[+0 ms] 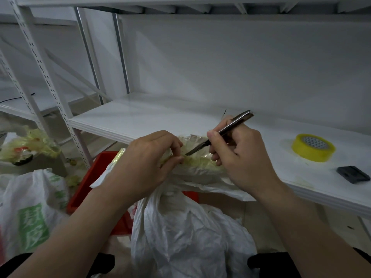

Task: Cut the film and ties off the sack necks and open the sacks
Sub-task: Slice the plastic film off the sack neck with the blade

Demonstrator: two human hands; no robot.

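A white woven sack (pixel 186 233) stands between my knees, its neck wrapped in yellowish film (pixel 197 161). My left hand (pixel 146 163) grips the neck and pinches the film at its left end. My right hand (pixel 239 155) holds a slim metal utility knife (pixel 226 130) like a pen. The blade tip touches the film just beside my left fingertips. A second white sack (pixel 30 213) with green print stands at the lower left.
A white shelf (pixel 140 117) runs behind the sack, bearing a yellow tape roll (pixel 313 147) and a small dark object (pixel 353 174) at the right. A red crate (pixel 90 183) sits behind the sack. Crumpled yellow film scraps (pixel 30 145) lie on a box at the left.
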